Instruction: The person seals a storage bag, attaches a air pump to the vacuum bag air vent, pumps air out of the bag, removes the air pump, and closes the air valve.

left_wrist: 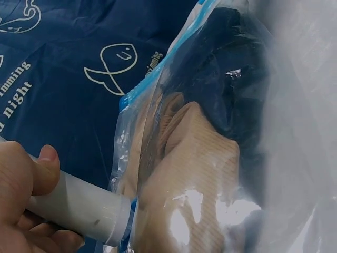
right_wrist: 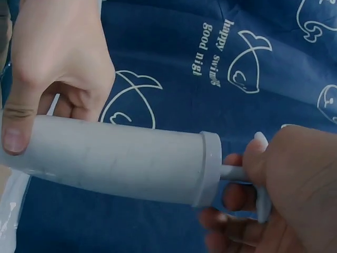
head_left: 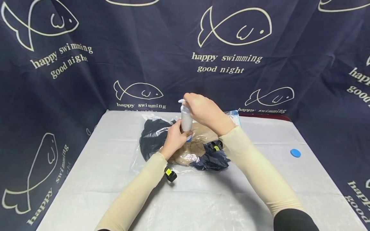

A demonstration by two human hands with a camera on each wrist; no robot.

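A white hand pump (head_left: 186,119) stands upright on a clear plastic storage bag (left_wrist: 131,95) with a blue zip edge. My left hand (head_left: 175,137) grips the pump's barrel near its lower end, which meets a blue valve on the bag. My right hand (head_left: 203,109) holds the pump's T-shaped handle (right_wrist: 263,204) at the top. In the right wrist view a short length of rod shows between handle and barrel. Inside the bag lie tan ribbed clothing (left_wrist: 205,158) and dark clothing (head_left: 154,138), seen through creased film.
A round blue cap (head_left: 295,153) lies on the white-covered table (head_left: 260,192) at the right. Behind the table hangs a navy curtain (head_left: 173,48) with fish drawings. Black straps with yellow marks (head_left: 168,172) are on the wrists.
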